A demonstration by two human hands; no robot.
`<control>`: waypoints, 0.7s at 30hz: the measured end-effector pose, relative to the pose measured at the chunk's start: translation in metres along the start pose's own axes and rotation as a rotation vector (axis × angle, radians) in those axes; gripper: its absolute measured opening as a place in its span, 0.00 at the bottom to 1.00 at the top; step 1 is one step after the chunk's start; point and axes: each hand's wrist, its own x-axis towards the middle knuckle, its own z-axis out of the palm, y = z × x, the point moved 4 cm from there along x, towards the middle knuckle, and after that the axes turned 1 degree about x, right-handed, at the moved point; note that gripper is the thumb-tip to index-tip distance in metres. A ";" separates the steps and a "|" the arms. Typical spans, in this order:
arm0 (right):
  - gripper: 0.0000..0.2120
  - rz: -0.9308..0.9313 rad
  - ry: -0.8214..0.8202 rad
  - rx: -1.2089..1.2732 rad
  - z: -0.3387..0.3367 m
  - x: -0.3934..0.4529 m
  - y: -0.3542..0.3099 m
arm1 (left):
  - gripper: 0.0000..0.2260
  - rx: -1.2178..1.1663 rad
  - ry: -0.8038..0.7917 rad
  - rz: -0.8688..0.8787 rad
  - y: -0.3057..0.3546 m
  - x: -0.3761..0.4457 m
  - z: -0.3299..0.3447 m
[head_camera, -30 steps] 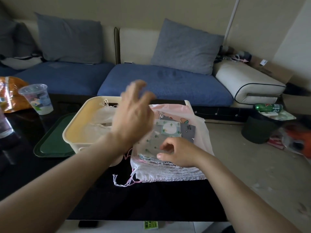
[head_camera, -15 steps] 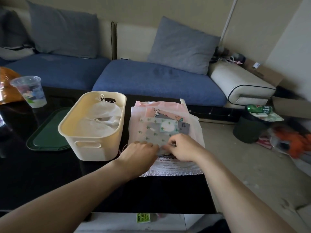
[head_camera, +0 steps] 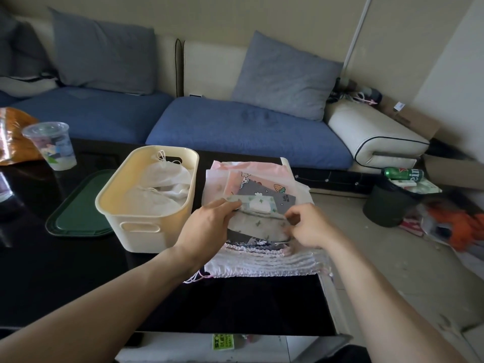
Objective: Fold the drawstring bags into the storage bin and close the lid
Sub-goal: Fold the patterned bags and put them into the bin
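A cream storage bin point(head_camera: 141, 233) stands on the black table with white drawstring bags point(head_camera: 159, 188) lying inside it. To its right lies a stack of flat drawstring bags point(head_camera: 262, 262) in pink, white and grey prints. The top one is a small pale green bag point(head_camera: 258, 205) with a cactus print, partly folded over on itself. My left hand point(head_camera: 207, 226) grips its left edge. My right hand point(head_camera: 307, 227) pinches its right side. A dark green lid point(head_camera: 78, 208) lies flat on the table to the left of the bin.
A clear plastic cup point(head_camera: 51, 145) and an orange packet point(head_camera: 13, 134) stand at the table's far left. A blue sofa with grey cushions runs behind the table. On the floor to the right stand a dark waste bin point(head_camera: 387, 208) and scattered litter.
My left hand has come down from above the bin onto the stack. Both hands now hold the small green bag, and its near part is folded up and over.
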 end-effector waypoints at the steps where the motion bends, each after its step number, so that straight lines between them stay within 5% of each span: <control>1: 0.06 0.025 0.035 0.034 -0.003 0.000 0.001 | 0.11 0.034 -0.001 0.013 -0.001 0.000 0.000; 10: 0.15 0.074 0.193 0.273 -0.014 0.001 0.006 | 0.07 0.048 0.009 -0.102 -0.014 0.000 -0.002; 21: 0.04 0.270 0.550 1.094 -0.032 -0.003 0.023 | 0.09 0.029 0.078 -0.197 -0.007 0.005 -0.013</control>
